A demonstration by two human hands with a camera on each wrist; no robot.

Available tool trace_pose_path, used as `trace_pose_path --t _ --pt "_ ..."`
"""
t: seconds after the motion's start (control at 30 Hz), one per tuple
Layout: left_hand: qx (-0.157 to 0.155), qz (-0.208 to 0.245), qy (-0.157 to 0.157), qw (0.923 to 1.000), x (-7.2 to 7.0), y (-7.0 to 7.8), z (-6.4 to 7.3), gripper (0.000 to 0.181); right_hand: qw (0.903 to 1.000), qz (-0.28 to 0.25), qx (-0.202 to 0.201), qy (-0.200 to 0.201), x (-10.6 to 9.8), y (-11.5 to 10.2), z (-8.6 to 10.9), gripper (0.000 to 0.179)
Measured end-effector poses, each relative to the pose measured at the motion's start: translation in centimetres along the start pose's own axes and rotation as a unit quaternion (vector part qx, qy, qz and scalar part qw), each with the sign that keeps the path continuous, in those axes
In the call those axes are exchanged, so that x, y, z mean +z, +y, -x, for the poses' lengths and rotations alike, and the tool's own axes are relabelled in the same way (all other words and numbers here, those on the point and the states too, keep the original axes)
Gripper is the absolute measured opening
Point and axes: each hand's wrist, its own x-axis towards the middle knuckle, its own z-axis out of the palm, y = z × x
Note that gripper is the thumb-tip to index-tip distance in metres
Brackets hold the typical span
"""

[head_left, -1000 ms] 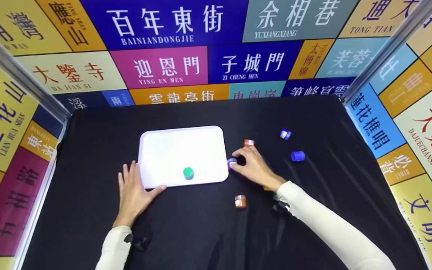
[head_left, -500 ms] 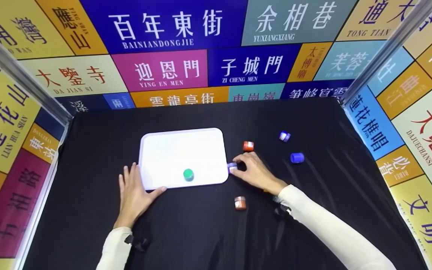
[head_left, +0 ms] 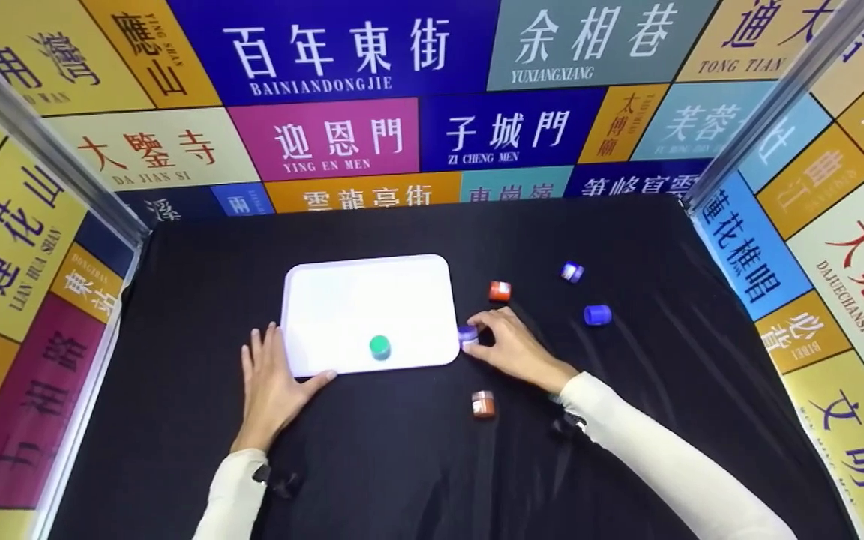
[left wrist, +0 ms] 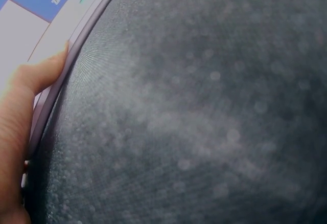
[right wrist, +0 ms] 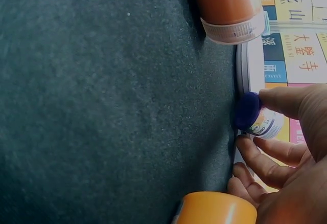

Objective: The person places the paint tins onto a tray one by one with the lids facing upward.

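The right hand (head_left: pixel 514 346) pinches a small purple paint jar (head_left: pixel 468 336) between thumb and fingers, at the right edge of a white tray (head_left: pixel 372 300). In the right wrist view this paint jar (right wrist: pixel 249 111) lies on its side, with a printed label and a clear lid. The left hand (head_left: pixel 273 390) rests at the tray's near left corner, fingers straight along the left side and thumb on the front edge. Its thumb (left wrist: pixel 48 73) touches the rim in the left wrist view. A green jar (head_left: pixel 379 347) stands on the tray near the front.
Right of the tray lie a red jar (head_left: pixel 500 291) and two blue-purple jars, one farther back (head_left: pixel 571 271) and one nearer (head_left: pixel 597 315). A brown-orange jar (head_left: pixel 483 404) lies in front. A yellow-orange jar (right wrist: pixel 217 208) sits by the right hand. Printed panels surround the black cloth (head_left: pixel 372 465).
The right hand has shifted slightly toward the person with the purple paint jar, uncovering the red jar and hiding the yellow-orange one. The left hand stays on the tray's corner.
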Motion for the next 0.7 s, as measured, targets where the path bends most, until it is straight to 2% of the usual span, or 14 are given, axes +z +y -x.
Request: trace_pose_path --t 0.2,0.43,0.7 --pt "-0.002 -0.002 0.001 1.0000 0.0 0.0 -0.1 0.134 0.9997 0.016 -0.020 -0.001 0.0 -0.1 0.1 0.031" --pt "-0.005 0.000 -0.003 1.0000 0.0 0.1 -0.1 0.135 0.9997 0.015 -0.012 0.014 -0.6 -0.4 -0.2 0.030" --pt "-0.006 0.003 0.003 1.0000 0.1 0.1 0.1 0.134 0.9991 -0.002 -0.034 0.023 0.0 -1.7 -1.5 0.030"
